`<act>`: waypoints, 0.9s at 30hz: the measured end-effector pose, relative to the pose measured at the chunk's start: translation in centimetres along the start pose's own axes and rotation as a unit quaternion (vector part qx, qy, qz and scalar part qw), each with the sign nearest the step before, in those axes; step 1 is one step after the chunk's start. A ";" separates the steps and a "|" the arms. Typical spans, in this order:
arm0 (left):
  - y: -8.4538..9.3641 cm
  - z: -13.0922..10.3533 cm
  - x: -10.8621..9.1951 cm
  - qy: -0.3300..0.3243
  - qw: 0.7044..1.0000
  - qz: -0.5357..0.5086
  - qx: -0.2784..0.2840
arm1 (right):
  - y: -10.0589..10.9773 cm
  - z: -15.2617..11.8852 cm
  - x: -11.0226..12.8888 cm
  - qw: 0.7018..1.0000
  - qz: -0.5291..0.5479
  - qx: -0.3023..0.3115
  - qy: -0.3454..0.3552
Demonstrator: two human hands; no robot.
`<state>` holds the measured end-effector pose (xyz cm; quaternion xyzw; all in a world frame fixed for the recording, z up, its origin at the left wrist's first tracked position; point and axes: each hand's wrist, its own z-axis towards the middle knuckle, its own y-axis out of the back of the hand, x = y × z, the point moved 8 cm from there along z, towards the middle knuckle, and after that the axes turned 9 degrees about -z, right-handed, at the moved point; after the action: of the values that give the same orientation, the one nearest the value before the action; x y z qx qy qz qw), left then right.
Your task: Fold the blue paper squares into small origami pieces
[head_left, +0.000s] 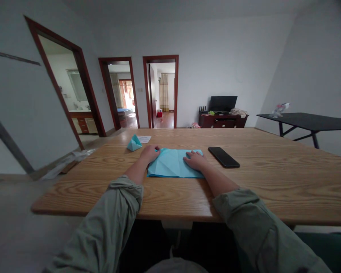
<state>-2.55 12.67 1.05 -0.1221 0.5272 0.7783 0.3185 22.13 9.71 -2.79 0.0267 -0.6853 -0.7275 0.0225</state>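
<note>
A creased sheet of light blue paper [172, 163] lies folded on the wooden table in front of me, with its layers showing along the near edge. At its far left corner, my left hand [150, 153] has its fingers closed on the paper's edge. My right hand [196, 160] rests flat on the right part of the sheet, fingers spread and pointing left. Beyond my left hand stands a small folded blue paper shape [134, 143] with a pointed top.
A black phone [224, 157] lies on the table [272, 182] right of the paper. Behind the folded shape is a white printed slip [144, 139]. Further back are a television [223, 104] on a dark red cabinet [224, 121] and a black table [315, 120].
</note>
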 end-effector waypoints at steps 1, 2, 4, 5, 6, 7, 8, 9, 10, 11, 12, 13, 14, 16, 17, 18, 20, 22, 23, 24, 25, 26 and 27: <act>0.2 0.1 0.1 0.003 1.000 -0.002 -0.011 | 0.0 -0.1 0.0 1.000 0.001 0.002 0.000; 0.4 0.2 0.3 0.004 1.000 -0.006 -0.022 | 0.0 -0.2 0.1 1.000 0.001 0.003 0.000; 1.0 0.3 0.7 0.010 0.999 -0.016 -0.048 | 0.0 -0.3 0.1 1.000 0.000 0.008 0.001; 1.3 0.4 1.0 0.015 0.998 -0.024 -0.060 | 0.0 -0.4 0.2 1.000 -0.002 0.009 0.002; 1.6 0.5 1.3 0.020 0.997 -0.033 -0.069 | 0.0 -0.5 0.2 1.000 -0.003 0.009 0.004; 1.8 0.5 1.6 0.025 0.996 -0.041 -0.076 | 0.0 -0.6 0.2 1.000 -0.003 0.009 0.007; 2.0 0.5 1.9 0.028 0.995 -0.048 -0.081 | 0.0 -0.6 0.3 1.000 -0.002 0.007 0.010; 2.2 0.6 2.3 0.030 0.995 -0.053 -0.083 | 0.0 -0.7 0.3 1.000 0.000 0.006 0.013; 2.3 0.6 2.5 0.031 0.994 -0.054 -0.084 | 0.0 -0.7 0.3 1.000 0.001 0.005 0.016; 2.4 0.6 2.8 0.033 0.995 -0.054 -0.083 | 0.0 -0.7 0.3 1.000 0.003 0.005 0.018; 2.4 0.7 3.1 0.036 0.995 -0.051 -0.080 | 0.0 -0.7 0.4 1.000 0.004 0.006 0.020; 2.3 0.7 3.4 0.041 0.995 -0.045 -0.076 | 0.0 -0.7 0.4 1.000 0.004 0.008 0.021; 2.2 0.7 3.8 0.048 0.996 -0.037 -0.069 | 0.0 -0.6 0.4 1.000 0.004 0.010 0.023; 1.7 0.9 4.4 0.064 0.997 -0.011 -0.040 | 0.1 -0.5 0.5 1.000 0.002 0.011 0.027; 1.3 0.9 4.7 0.071 0.997 0.002 -0.020 | 0.1 -0.4 0.5 1.000 0.002 0.011 0.028; 1.0 1.0 4.9 0.078 0.997 0.012 -0.001 | 0.1 -0.3 0.5 1.000 0.001 0.009 0.030; 0.6 0.9 4.7 0.084 0.996 0.034 0.023 | 0.0 -0.1 0.5 1.000 0.000 0.007 0.031; 0.5 0.6 3.2 0.072 0.994 0.074 0.023 | -0.2 0.0 0.5 1.000 -0.003 0.009 0.027; 0.2 0.3 1.9 0.053 0.993 0.104 0.026 | -0.3 0.0 0.5 1.000 -0.007 0.011 0.025; -0.4 -0.1 0.3 0.024 0.991 0.123 0.038 | -0.4 0.1 0.6 1.000 -0.011 0.012 0.023; -1.3 -0.7 -1.6 -0.013 0.990 0.128 0.059 | -0.5 0.1 0.7 1.000 -0.015 0.011 0.024; -2.5 -1.3 -3.5 -0.044 0.987 0.122 0.098 | -0.5 0.1 0.9 0.999 -0.019 0.008 0.028; -3.9 -2.1 -5.2 -0.069 0.982 0.111 0.137 | -0.6 0.1 1.2 0.999 -0.023 0.005 0.033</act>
<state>3.55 9.83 0.03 0.0363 0.6157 0.7360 0.2791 20.95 9.80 -3.35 0.0664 -0.6871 -0.7230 0.0282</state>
